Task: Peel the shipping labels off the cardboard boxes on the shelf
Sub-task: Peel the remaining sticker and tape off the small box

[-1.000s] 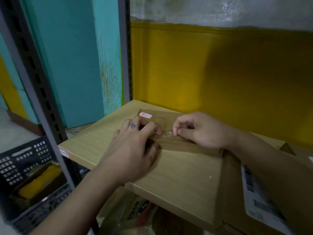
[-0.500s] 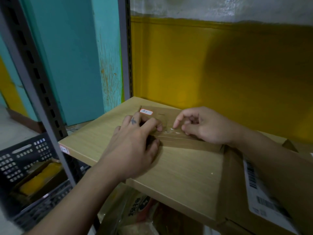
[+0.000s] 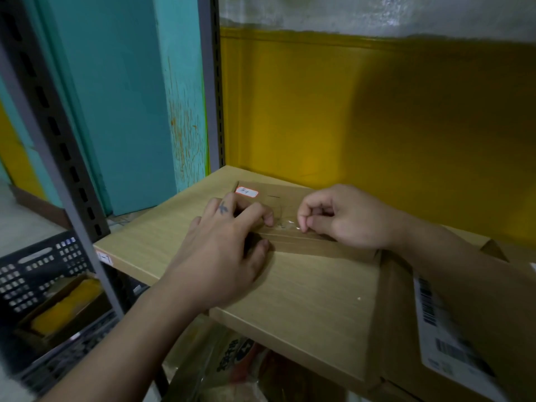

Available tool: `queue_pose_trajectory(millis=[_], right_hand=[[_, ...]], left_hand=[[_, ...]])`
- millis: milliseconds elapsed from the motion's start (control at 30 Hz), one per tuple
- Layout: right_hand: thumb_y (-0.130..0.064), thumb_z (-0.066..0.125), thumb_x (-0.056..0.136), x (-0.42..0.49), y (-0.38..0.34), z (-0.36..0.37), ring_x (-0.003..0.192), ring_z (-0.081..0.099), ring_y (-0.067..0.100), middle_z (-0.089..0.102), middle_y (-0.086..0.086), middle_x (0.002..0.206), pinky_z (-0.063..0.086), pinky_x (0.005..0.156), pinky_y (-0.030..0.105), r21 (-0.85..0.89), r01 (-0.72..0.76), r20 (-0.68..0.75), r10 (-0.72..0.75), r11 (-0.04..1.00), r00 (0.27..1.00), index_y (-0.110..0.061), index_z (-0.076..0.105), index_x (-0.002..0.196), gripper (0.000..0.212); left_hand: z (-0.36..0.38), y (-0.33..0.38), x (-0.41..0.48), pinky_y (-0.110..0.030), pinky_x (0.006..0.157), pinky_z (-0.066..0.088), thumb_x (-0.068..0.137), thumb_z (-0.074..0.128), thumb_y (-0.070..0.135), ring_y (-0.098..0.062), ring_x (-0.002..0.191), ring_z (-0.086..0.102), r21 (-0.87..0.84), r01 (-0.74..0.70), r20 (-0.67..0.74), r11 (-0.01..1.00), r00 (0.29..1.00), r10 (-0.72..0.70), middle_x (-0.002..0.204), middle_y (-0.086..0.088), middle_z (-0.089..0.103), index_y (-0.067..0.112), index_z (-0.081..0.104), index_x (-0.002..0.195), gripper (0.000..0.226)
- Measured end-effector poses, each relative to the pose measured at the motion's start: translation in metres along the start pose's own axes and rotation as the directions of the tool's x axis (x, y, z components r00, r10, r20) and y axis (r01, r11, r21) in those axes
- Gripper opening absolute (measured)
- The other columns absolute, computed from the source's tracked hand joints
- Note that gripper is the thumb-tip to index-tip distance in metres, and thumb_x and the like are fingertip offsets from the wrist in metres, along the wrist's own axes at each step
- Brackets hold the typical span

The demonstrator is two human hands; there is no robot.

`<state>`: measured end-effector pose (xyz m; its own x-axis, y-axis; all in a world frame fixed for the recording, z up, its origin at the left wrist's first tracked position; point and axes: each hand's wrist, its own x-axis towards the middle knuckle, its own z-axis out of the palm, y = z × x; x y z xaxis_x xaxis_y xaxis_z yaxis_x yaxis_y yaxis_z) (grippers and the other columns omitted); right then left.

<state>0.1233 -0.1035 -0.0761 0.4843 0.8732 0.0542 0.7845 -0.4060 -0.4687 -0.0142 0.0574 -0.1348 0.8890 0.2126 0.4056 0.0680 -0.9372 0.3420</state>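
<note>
- Early in the job: small red-edged sticker (image 3: 246, 192) still stuck on the flat cardboard box (image 3: 324, 252) lying on the shelf (image 3: 304, 300).
- Left hand (image 3: 220, 242) spread, pressing that box down.
- Right hand (image 3: 342, 219) just beside it, not touching, pinching a lifted bit of clear tape (image 3: 285, 226).
- Barcoded shipping label (image 3: 443, 329) on the neighbouring box (image 3: 397, 314) fully attached, untouched.
- Sticker's handwriting too small to read; label print blurred.

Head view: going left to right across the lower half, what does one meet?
Black crate → left hand → clear tape → right hand, pinching that tape → barcode label.
</note>
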Motion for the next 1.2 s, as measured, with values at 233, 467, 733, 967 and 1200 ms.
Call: queue_pose_trajectory(millis=[233, 467, 733, 967, 1200], right_hand=[[-0.01, 0.064, 0.088, -0.0045, 0.0036, -0.0011, 0.051, 0.048, 0.005, 0.058, 0.003, 0.067, 0.038, 0.055, 0.027, 0.234, 0.003, -0.092, 0.019, 0.972, 0.996, -0.012, 0.065, 0.082, 0.007], [-0.02, 0.064, 0.09, -0.0023, 0.0016, 0.0013, 0.062, 0.055, 0.013, 0.068, 0.003, 0.075, 0.041, 0.06, 0.03, 0.109, 0.036, -0.084, -0.027, 0.993, 0.996, -0.022, 0.075, 0.088, 0.012], [-0.017, 0.061, 0.091, -0.0004, 0.0006, -0.0003, 0.054, 0.049, -0.004, 0.055, -0.023, 0.053, 0.032, 0.054, 0.013, 0.039, -0.015, -0.066, 0.018, 0.999, 0.998, -0.027, 0.07, 0.075, 0.021], [-0.015, 0.06, 0.093, -0.0038, 0.001, 0.0, 0.051, 0.046, 0.0, 0.059, -0.007, 0.063, 0.035, 0.052, 0.018, 0.127, 0.03, -0.084, -0.019, 0.991, 0.996, -0.023, 0.072, 0.083, 0.017], [-0.018, 0.059, 0.093, -0.0018, 0.0004, 0.0004, 0.053, 0.046, 0.001, 0.059, -0.007, 0.061, 0.034, 0.053, 0.018, 0.062, -0.002, -0.062, 0.006, 0.998, 0.998, -0.026, 0.07, 0.079, 0.02]], left_hand=[[-0.0016, 0.0007, -0.0002, -0.037, 0.092, 0.038, 0.09, 0.051, 0.046, -0.008, 0.103, 0.031, -0.024, 0.01, 0.014, 1.0, 1.0, -0.009, 0.116, 0.015, 0.032, 0.052, 0.038, 0.112, 0.027], [-0.002, 0.0009, 0.0005, -0.037, 0.09, 0.037, 0.09, 0.051, 0.046, -0.009, 0.103, 0.031, -0.02, 0.019, 0.023, 1.0, 1.0, -0.019, 0.117, 0.013, 0.034, 0.051, 0.039, 0.113, 0.027], [-0.0007, 0.0002, 0.0004, -0.037, 0.089, 0.038, 0.089, 0.053, 0.045, -0.011, 0.101, 0.033, -0.012, 0.008, -0.004, 1.0, 1.0, -0.008, 0.115, 0.011, 0.037, 0.048, 0.043, 0.114, 0.028], [-0.0004, 0.0001, -0.0001, -0.039, 0.09, 0.039, 0.088, 0.054, 0.044, -0.011, 0.101, 0.033, -0.019, -0.001, -0.013, 1.0, 1.0, 0.001, 0.116, 0.01, 0.038, 0.048, 0.043, 0.114, 0.028], [-0.0001, -0.0011, -0.0005, -0.039, 0.09, 0.04, 0.088, 0.053, 0.046, -0.011, 0.101, 0.033, -0.025, -0.001, -0.012, 1.0, 1.0, 0.001, 0.114, 0.011, 0.037, 0.049, 0.041, 0.112, 0.027]])
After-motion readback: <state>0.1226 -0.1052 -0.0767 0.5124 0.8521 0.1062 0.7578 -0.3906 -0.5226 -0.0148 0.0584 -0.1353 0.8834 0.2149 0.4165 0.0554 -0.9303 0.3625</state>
